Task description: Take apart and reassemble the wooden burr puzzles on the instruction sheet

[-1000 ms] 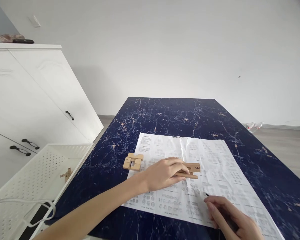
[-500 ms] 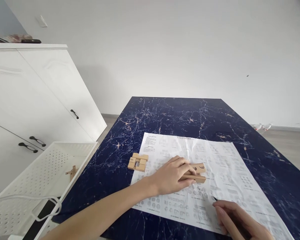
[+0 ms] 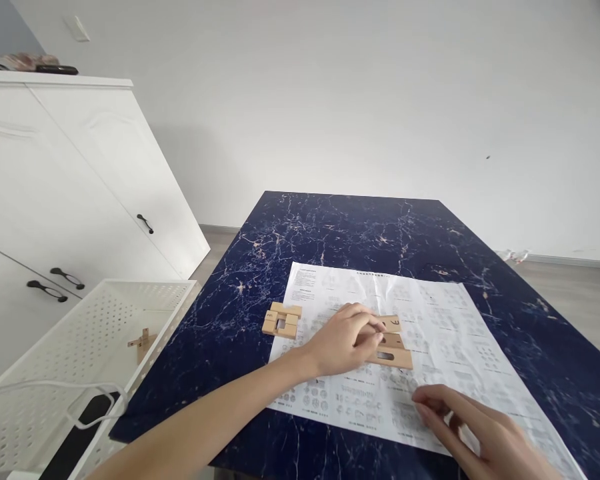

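Note:
My left hand (image 3: 347, 340) rests on a group of flat wooden puzzle pieces (image 3: 393, 340), fingers bent and closed at the left end of the middle one. The nearest piece (image 3: 397, 359) lies with an oblong slot facing up, and the far one (image 3: 394, 323) bears a dark mark. Lower right, my right hand (image 3: 460, 420) hovers by the paper, thumb and forefinger pinched; I cannot make out anything between them. Under the pieces lies a creased printed sheet (image 3: 445, 333) with small diagrams. At its left edge sits a square wooden frame of joined pieces (image 3: 291, 330).
The blue marbled table (image 3: 340, 227) carries everything. Left of it stands a white perforated bin (image 3: 115, 313) with a wooden cross-shaped piece (image 3: 143, 340) and a white cable (image 3: 87, 385). A white cabinet (image 3: 70, 167) stands behind the bin.
The nearest wooden piece has turned, so its slot now faces up. My left hand has shifted slightly left. A dark tip at my right fingers no longer shows.

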A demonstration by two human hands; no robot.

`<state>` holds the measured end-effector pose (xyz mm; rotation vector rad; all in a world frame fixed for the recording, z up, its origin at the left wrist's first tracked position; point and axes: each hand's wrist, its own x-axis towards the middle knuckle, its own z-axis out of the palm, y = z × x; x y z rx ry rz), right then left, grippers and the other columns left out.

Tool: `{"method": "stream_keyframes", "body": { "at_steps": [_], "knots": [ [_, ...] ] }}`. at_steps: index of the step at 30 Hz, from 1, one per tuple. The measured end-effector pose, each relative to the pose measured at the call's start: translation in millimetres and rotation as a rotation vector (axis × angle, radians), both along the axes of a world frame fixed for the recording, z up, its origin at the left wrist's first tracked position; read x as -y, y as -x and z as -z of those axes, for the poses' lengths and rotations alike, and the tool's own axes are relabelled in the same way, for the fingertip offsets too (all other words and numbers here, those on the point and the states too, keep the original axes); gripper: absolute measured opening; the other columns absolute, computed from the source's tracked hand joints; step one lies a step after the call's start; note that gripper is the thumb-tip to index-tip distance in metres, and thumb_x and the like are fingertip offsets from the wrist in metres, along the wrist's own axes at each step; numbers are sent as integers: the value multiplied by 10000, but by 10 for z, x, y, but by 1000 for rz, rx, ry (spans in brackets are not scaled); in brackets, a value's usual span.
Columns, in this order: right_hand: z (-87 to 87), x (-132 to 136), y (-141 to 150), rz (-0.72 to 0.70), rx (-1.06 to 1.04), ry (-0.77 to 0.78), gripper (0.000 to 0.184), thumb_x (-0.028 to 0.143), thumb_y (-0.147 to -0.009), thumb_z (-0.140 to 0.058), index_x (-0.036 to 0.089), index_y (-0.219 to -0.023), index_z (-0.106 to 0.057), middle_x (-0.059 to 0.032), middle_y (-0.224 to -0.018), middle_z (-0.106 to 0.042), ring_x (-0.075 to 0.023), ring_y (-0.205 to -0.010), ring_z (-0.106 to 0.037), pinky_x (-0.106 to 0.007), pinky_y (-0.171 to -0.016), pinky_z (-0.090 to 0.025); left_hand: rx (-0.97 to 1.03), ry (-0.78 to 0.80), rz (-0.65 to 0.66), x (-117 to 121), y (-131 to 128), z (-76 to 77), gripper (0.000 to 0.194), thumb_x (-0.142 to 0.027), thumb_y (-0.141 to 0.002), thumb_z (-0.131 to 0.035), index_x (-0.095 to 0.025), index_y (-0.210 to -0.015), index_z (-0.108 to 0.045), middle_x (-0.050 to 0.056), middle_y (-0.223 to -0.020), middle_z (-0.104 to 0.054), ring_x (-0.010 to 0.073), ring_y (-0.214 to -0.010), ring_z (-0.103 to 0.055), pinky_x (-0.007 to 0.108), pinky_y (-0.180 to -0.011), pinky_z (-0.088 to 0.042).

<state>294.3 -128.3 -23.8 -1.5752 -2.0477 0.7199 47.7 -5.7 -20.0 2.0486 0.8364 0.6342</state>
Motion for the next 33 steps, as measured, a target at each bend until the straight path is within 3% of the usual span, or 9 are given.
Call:
{"method": "stream_keyframes", "body": {
  "at_steps": [6, 9, 14, 19, 26, 30, 33],
  "knots": [
    [-190, -310, 115, -25, 151, -252, 270, 462, -1097, -505, 290, -1076, -712, -23, -910, -779, -182, -672, -750, -250, -556, -546, 63, 39, -58, -33, 12, 73, 316, -213, -1093, -419, -222, -1225, -707, 101, -1354, -671, 226, -1134, -694, 413, -976, -592],
    [-191, -439, 164, -36, 201, -320, 292, 438, -1129, -442, 275, -1158, -683, -67, -1072, -764, -199, -773, -765, -276, -589, -551, 136, 23, -95, -63, 8, 117, 322, -178, -1084, -429, -221, -1212, -722, 98, -1334, -689, 224, -1149, -693, 407, -1005, -576],
    [-146, -563, 195, -157, 220, -341, 269, 376, -1134, -417, 297, -1287, -624, -118, -1290, -695, -275, -1025, -766, -362, -720, -624, 204, 64, -155, -72, 11, 97, 345, -161, -1084, -417, -215, -1224, -728, 100, -1296, -721, 228, -1123, -704, 403, -991, -564],
    [-65, -670, 169, -205, 253, -278, 272, 435, -1085, -536, 340, -1331, -603, -123, -1378, -636, -313, -1064, -741, -420, -718, -654, 289, 172, -189, -58, 12, 49, 288, -224, -1106, -447, -211, -1208, -717, 103, -1289, -749, 241, -1108, -737, 380, -926, -583],
    [-6, -723, 240, -234, 207, -301, 159, 386, -1057, -587, 331, -1187, -659, -127, -1387, -607, -365, -1270, -618, -464, -797, -664, 426, 283, -283, -55, 6, 38, 245, -285, -1105, -516, -191, -1297, -634, 138, -1293, -737, 257, -1114, -764, 400, -945, -587],
    [-7, -733, 287, -268, 160, -324, 132, 399, -1081, -573, 320, -1097, -678, -125, -1344, -635, -362, -1269, -608, -462, -816, -658, 442, 315, -308, -62, -12, 44, 225, -291, -1099, -529, -180, -1257, -643, 142, -1242, -743, 257, -1099, -759, 385, -900, -586],
    [-24, -739, 321, -311, 125, -324, 128, 380, -1095, -571, 316, -1093, -681, -111, -1240, -680, -331, -1145, -667, -454, -809, -642, 445, 334, -314, -66, -21, 43, 210, -281, -1093, -530, -180, -1240, -641, 137, -1225, -745, 248, -1078, -758, 382, -895, -580]
  ]
}}
